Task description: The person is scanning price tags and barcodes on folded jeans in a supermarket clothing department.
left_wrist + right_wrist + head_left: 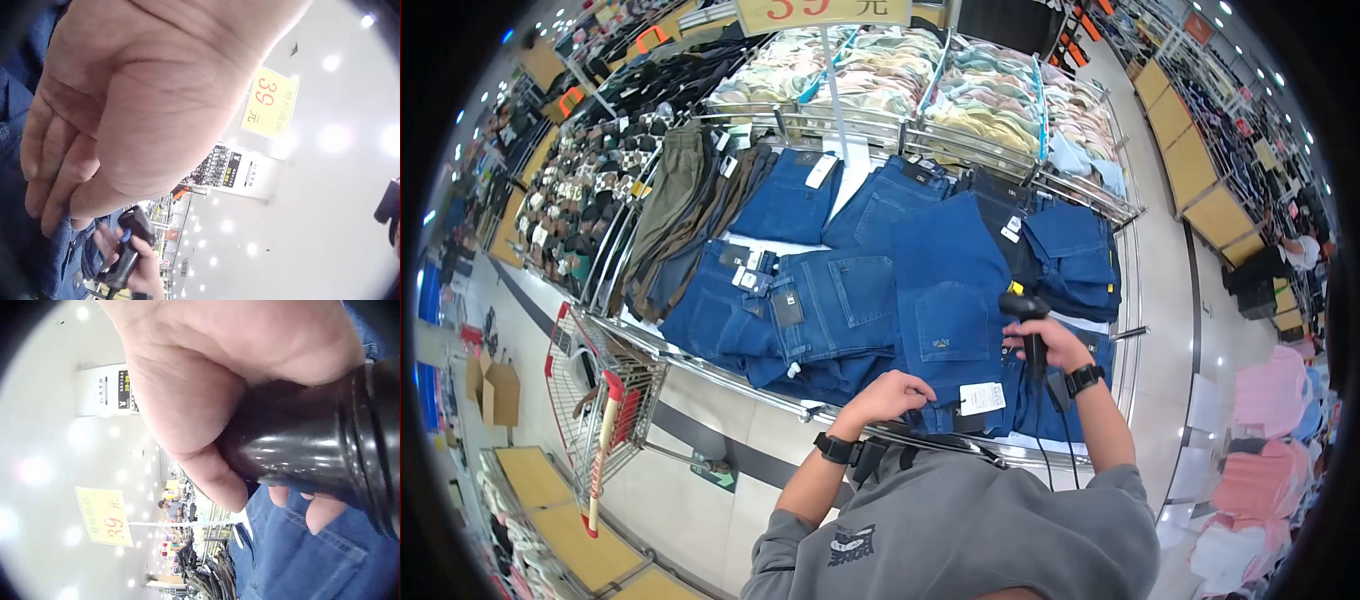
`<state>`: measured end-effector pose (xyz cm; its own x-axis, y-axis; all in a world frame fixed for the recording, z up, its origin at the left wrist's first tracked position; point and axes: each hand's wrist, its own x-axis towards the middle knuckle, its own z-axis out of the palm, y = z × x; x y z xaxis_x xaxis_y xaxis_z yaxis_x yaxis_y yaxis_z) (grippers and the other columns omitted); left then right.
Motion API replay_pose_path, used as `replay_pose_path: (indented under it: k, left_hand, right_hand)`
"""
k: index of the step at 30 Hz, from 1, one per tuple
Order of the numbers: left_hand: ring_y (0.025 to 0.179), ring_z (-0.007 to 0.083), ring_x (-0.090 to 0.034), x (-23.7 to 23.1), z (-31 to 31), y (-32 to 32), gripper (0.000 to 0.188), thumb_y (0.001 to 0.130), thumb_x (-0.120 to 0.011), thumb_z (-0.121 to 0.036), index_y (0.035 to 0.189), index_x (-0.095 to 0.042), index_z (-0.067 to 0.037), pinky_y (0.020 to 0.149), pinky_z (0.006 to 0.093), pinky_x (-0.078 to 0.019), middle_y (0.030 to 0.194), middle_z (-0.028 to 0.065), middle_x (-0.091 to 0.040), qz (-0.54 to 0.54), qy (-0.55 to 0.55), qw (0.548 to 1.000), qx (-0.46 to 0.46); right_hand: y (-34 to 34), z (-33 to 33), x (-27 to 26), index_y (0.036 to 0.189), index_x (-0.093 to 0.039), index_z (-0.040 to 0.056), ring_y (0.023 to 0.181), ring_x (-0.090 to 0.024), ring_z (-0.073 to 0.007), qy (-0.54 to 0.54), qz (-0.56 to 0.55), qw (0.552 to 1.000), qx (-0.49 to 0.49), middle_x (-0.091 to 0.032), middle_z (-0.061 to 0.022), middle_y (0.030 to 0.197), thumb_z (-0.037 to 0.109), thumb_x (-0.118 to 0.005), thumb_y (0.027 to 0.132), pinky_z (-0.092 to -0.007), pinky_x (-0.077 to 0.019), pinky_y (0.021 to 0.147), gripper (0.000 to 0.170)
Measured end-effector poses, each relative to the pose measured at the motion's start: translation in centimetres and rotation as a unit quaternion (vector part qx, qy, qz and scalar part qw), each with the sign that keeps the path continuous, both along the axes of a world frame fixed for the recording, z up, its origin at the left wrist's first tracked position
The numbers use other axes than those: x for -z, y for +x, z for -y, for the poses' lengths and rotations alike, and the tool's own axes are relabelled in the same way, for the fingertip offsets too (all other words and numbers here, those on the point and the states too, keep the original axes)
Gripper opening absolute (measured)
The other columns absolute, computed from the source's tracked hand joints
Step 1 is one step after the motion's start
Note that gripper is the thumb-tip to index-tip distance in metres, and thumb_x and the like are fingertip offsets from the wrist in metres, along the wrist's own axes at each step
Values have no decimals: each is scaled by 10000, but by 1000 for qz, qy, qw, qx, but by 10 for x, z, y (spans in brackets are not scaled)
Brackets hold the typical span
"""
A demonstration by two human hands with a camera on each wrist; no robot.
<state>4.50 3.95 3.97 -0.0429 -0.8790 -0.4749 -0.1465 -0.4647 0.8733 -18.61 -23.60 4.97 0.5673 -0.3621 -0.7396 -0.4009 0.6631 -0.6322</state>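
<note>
The left grip [890, 396] pinches blue denim [941, 416]; the right grip [1060, 345] wraps 1 black scanner [1025, 307].

Bright ceiling lights [331, 63] shine over a pale, dark-striped floor [750, 400] and yellow-panelled display stands [1215, 208].

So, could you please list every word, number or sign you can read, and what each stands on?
"39 元": yellow sign; its smaller characters are blurred.
"39" and "99": white hanging board, mark between unclear.
Arrow, no readable words: green floor sign.
Too small or blurred: white jeans tag, waistband patch, sweatshirt print.
</note>
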Motion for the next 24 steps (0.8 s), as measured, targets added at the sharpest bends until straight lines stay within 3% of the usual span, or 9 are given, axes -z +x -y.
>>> replay_pose_path:
  k: [4, 6, 9, 13, 14, 16, 17, 20, 24]
  left_hand:
    - [739, 132, -668, 52, -10, 7, 182, 796, -647, -78, 942, -736, -18, 686, 267, -508, 765, 68, -699, 19, 38, 999, 6]
    - [811, 254, -701, 65, -15, 8, 213, 796, -625, -132, 955, -735, -42, 744, 349, -534, 859, 153, -720, 130, 10, 984, 122]
    - [829, 294, -692, 65, -2, 20, 230, 819, -626, -215, 952, -723, -54, 761, 374, -529, 870, 158, -714, 115, 42, 984, 130]
    - [834, 345, -673, 68, 8, 35, 364, 839, -625, -357, 925, -610, -3, 746, 409, -513, 920, 183, -689, 209, 43, 977, 6]
    - [727, 164, -642, 79, 9, 35, 297, 854, -676, -293, 911, -570, -21, 597, 315, -509, 803, 97, -647, 163, 65, 984, -11]
    - [733, 162, -634, 71, 14, 26, 343, 854, -683, -309, 966, -524, -27, 598, 309, -509, 854, 120, -645, -14, 103, 995, -3]
    - [769, 192, -640, 69, 18, 22, 387, 841, -702, -310, 1002, -486, -32, 632, 328, -508, 877, 139, -639, 29, 127, 991, 41]
    - [792, 220, -635, 87, 21, 9, 400, 834, -712, -313, 1012, -477, -43, 675, 351, -499, 873, 147, -629, 181, 17, 981, 60]
    - [894, 312, -620, 80, 26, 10, 405, 780, -738, -310, 984, -493, -61, 773, 399, -474, 923, 181, -636, 134, 58, 989, 24]
  right_hand:
    - [-22, -39, 20, 1125, -607, 61, 974, -635, -204, -10, -56, 998, -32, -649, -57, 1050, 120, -707, 824, -346, -573, 657, 322]
    - [-23, -54, 26, 1113, -624, 53, 927, -615, -178, -7, -55, 998, -44, -642, -44, 1038, 113, -706, 823, -341, -573, 663, 308]
    - [-27, -63, 36, 1112, -628, 46, 909, -609, -171, -6, -49, 998, -43, -635, -45, 1035, 99, -700, 825, -332, -571, 663, 301]
    - [-28, -67, 46, 1119, -622, 42, 903, -608, -165, 4, -27, 999, -31, -631, -50, 1039, 88, -699, 823, -325, -568, 655, 309]
    - [-27, -65, 46, 1121, -620, 42, 901, -608, -165, 1, -22, 999, -31, -630, -50, 1041, 86, -700, 822, -323, -568, 653, 312]
    - [-25, -66, 48, 1138, -611, 53, 906, -602, -161, 4, -13, 999, -43, -628, -46, 1045, 82, -690, 832, -323, -565, 646, 318]
    - [-25, -66, 49, 1167, -594, 45, 899, -610, -164, 5, -13, 999, -46, -629, -54, 1055, 64, -679, 835, -316, -568, 659, 344]
    - [-33, -66, 62, 1178, -591, 29, 885, -625, -166, 36, 0, 996, -79, -637, -65, 1059, 49, -667, 841, -299, -563, 684, 346]
    - [-42, -77, 66, 1133, -617, 11, 865, -636, -162, 39, 10, 997, -69, -648, -67, 1035, 58, -666, 845, -286, -548, 686, 296]
